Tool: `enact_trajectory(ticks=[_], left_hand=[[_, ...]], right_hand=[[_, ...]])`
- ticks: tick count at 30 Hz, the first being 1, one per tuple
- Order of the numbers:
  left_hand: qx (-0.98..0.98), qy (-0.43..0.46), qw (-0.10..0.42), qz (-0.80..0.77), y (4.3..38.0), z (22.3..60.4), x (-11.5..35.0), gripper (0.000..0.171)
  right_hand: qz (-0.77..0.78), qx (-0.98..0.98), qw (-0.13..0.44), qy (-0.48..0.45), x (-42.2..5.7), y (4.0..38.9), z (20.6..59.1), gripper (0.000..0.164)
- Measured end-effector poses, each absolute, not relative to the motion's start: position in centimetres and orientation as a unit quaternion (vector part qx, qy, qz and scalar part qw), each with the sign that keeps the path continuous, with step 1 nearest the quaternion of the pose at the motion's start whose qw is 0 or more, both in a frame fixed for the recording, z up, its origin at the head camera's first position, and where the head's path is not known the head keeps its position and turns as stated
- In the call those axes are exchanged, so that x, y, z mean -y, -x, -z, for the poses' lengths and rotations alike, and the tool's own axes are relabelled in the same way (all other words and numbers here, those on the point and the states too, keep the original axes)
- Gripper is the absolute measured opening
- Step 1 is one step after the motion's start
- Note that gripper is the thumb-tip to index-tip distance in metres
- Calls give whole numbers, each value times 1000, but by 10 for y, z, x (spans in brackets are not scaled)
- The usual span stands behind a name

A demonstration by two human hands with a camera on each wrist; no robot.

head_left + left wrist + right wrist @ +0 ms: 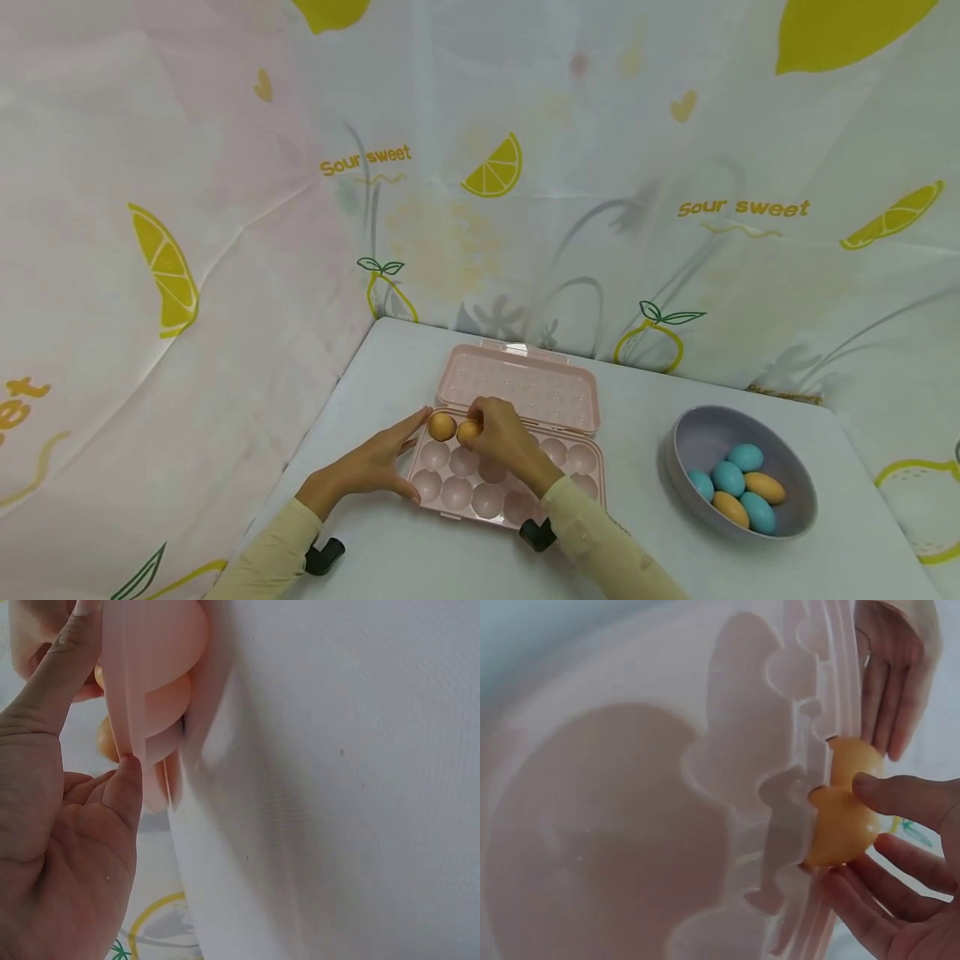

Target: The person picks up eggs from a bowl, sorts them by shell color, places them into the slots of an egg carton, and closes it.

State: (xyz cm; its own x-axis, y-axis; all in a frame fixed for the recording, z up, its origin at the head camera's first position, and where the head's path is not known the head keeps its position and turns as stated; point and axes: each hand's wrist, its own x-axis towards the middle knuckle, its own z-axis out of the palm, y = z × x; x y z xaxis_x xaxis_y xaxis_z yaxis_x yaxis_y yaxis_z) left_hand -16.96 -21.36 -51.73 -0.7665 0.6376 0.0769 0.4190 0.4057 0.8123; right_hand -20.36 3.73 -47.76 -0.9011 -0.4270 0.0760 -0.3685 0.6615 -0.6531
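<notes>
Beside and behind the fingers of both hands, a pale sheet [225, 108] printed with lemons borders the white surface [637, 450]. A beige left sleeve [266, 554] leads to the left hand [367, 462], whose fingers are extended and rest against a pink egg tray [457, 493] rather than curling round it; thumb and forefinger spread along its short left side and touch the rim. Just right of these fingertips, a first orange egg [442, 427] sits in the corner cup of the back row. At the adjoining cup is a second orange egg [466, 432], pinched between the thumb and fingers of the right hand [510, 437]. The tray's unfolded lid [517, 385] lies just beyond the right fingers. A black device [537, 535] is worn at the right sleeve [600, 542], nearer the viewer than those fingers. Well to their right, a grey-purple bowl [697, 437] holds four blue eggs [728, 477] and two further orange eggs [765, 487].
</notes>
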Motion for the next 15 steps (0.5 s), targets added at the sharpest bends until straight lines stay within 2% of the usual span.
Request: enact_trajectory(ticks=[8,15], left_hand=[[-832,-310,128,-443,169,517,214,131],[-835,-299,140,-441,171,517,214,133]], right_hand=[[355,-904,16,237,-40,200,463,29],[353,-901,19,253,-56,201,448,29]])
